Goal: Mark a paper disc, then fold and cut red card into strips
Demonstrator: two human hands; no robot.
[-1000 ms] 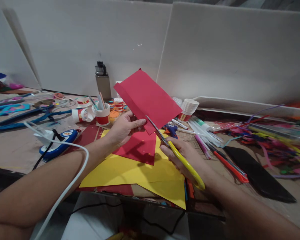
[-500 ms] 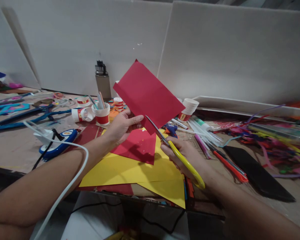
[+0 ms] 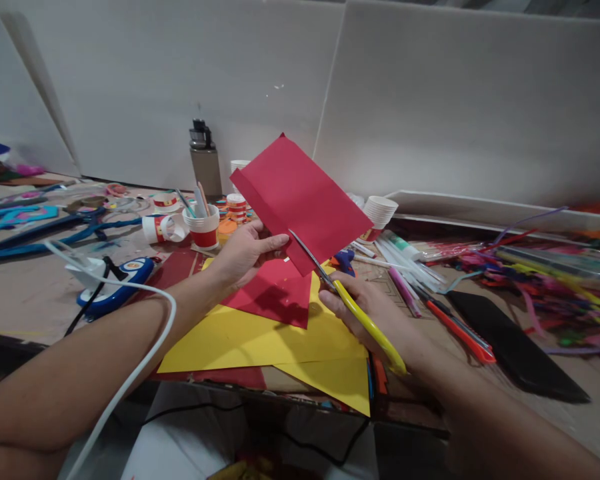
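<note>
A bottle with a black lid [image 3: 206, 172] stands before a white panel [image 3: 130, 87] at the back of the surface [image 3: 10, 287]. Nearer, a red-banded paper cup [image 3: 204, 237] holds pens, beside a paper cup lying on its side [image 3: 153, 230]. To the right are a stack of paper cups [image 3: 381, 210], a purple marker [image 3: 405, 292], a red-handled utility knife [image 3: 473, 342], a flat black slab [image 3: 523, 347] and a heap of multicoloured pipe cleaners [image 3: 560, 277].

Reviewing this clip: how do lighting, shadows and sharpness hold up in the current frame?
Head view: rather dim, with tiny bright glints on the white back panel; head view: shadows darken the red sheet lying on the yellow paper; head view: coloured strands at far right look smeared, the yellow-handled scissors clearer.
</note>
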